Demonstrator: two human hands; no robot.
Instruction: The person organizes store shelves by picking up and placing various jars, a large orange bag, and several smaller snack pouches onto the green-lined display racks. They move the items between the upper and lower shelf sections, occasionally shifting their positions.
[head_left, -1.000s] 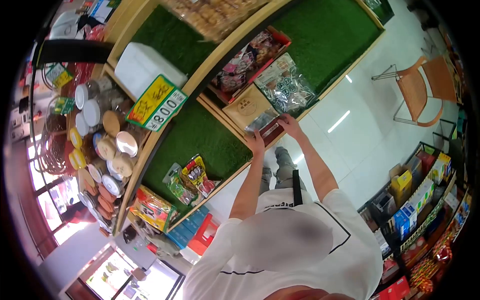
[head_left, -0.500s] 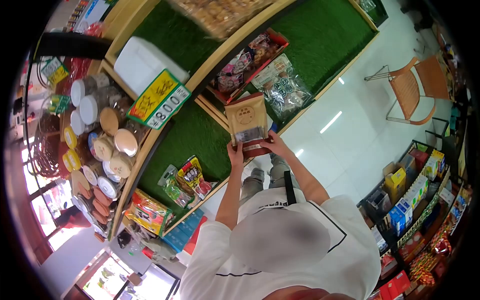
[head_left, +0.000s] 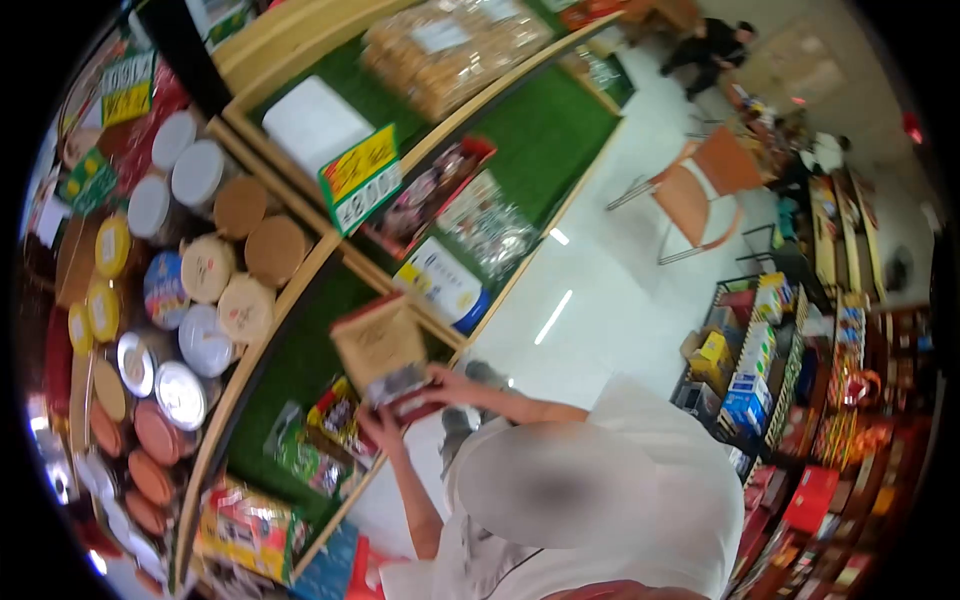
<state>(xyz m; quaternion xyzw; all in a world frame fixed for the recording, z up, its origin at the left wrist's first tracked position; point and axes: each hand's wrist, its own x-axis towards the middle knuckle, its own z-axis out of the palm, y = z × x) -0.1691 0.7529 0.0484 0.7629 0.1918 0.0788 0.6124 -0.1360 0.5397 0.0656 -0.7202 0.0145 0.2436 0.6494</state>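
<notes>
Both my hands hold a kraft-brown snack pouch (head_left: 383, 340) with a see-through window and dark red edges, over the green-lined display shelf. My left hand (head_left: 381, 428) grips its near left corner. On the near right corner is my right hand (head_left: 450, 387), fingers closed on the edge. Just beyond the pouch a white, yellow and blue bag (head_left: 440, 283) lies in the neighbouring compartment. A yellow-and-black packet (head_left: 338, 415) and a green packet (head_left: 300, 455) lie to the left of my left hand. The pouch's contents are blurred.
Lidded jars (head_left: 205, 268) crowd the left shelf. A price sign (head_left: 362, 180) stands on the wooden divider. Beyond lie a clear plastic pack (head_left: 490, 225) and a red box (head_left: 475, 152) of snacks. A chair (head_left: 690, 195) and goods racks (head_left: 750, 370) stand right; a seated person (head_left: 708, 55) is farther off.
The view has swung to the right. My hands have carried the pouch leftward, nearer the yellow packet. The white, yellow and blue bag, mostly hidden before, now shows.
</notes>
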